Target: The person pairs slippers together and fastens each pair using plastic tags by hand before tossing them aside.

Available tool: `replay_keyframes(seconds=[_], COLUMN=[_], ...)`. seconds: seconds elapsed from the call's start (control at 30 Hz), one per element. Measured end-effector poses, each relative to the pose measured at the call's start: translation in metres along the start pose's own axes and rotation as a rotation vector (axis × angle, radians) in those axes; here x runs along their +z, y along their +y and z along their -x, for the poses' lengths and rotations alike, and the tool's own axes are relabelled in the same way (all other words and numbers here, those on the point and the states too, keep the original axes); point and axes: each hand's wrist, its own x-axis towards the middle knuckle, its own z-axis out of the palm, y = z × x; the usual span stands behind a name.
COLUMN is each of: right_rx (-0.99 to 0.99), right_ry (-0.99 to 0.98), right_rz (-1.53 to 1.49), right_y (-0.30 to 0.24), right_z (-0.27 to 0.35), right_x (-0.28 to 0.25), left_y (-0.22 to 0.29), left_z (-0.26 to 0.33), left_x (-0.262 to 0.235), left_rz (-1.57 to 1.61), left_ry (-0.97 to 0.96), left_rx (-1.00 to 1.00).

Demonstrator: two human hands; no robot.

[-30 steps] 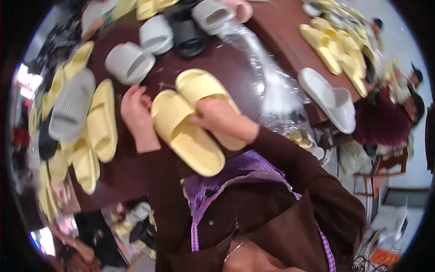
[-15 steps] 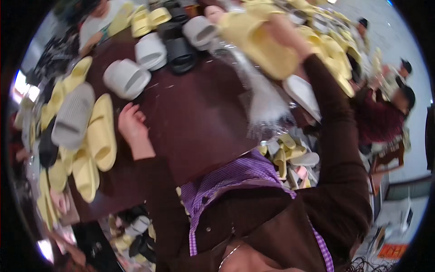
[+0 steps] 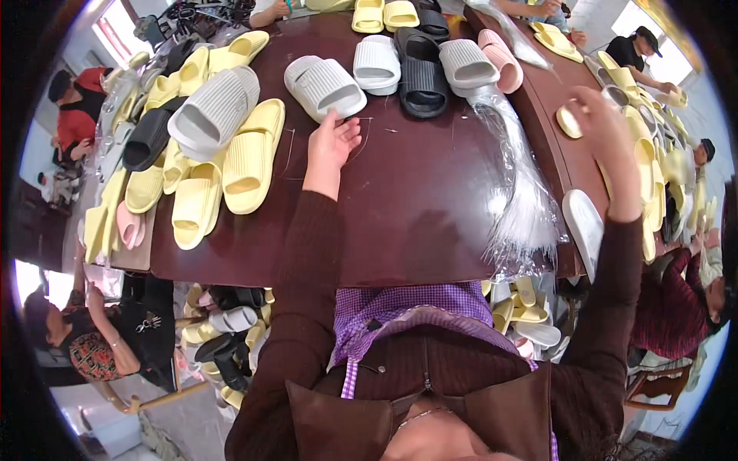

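Note:
My left hand (image 3: 332,154) is over the table, palm turned up and fingers loosely apart, holding nothing. Its fingertips are at the near end of a light grey slipper (image 3: 311,81); whether they touch it I cannot tell. Far to the right, my right hand (image 3: 607,142) is blurred, with its fingers bent over a pale yellow slipper (image 3: 567,123) that is partly hidden. Whether they grip it is unclear. A white slipper (image 3: 583,223) lies below that hand. Along the back sit another grey slipper (image 3: 377,65), a black slipper (image 3: 424,84) and a pink slipper (image 3: 501,58).
Yellow slippers (image 3: 254,157) and a grey slipper (image 3: 211,115) are piled at the table's left. Clear plastic with white strands (image 3: 523,184) runs down the dark red table (image 3: 415,223). More yellow slippers (image 3: 642,154) line the right side. Several people work around.
My right hand has swung right and nearer, and the large yellow slipper it carried is out of its former place. My left hand has come up to the grey slipper. The view has shifted.

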Motion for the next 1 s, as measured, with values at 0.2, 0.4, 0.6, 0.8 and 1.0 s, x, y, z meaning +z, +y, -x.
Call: replay_keyframes(seconds=[0.2, 0.4, 0.6, 0.8, 1.0], right_rx=[-0.277, 0.2, 0.615, 0.767, 0.756], right_ry=[-0.159, -0.462, -0.41, -0.366, -0.322], right_rz=[-0.68, -1.299, -1.71, -1.913, -1.807], right_y=[-0.12, -0.148, -0.161, -0.136, -0.092], right_z=[0.053, 0.073, 0.085, 0.11, 0.129], right_x=[0.04, 0.132, 0.167, 0.164, 0.135], left_y=[0.006, -0.03, -0.072, -0.08, -0.009], left_z=[-0.022, 0.079, 0.15, 0.173, 0.145], left_x=[-0.003, 0.053, 0.057, 0.04, -0.007], left_rz=[0.146, 0.231, 0.064, -0.303, -0.263], left_ry=[0.225, 0.021, -0.04, -0.159, -0.057], left_rx=[0.01, 0.032, 0.282, 0.222, 0.215])
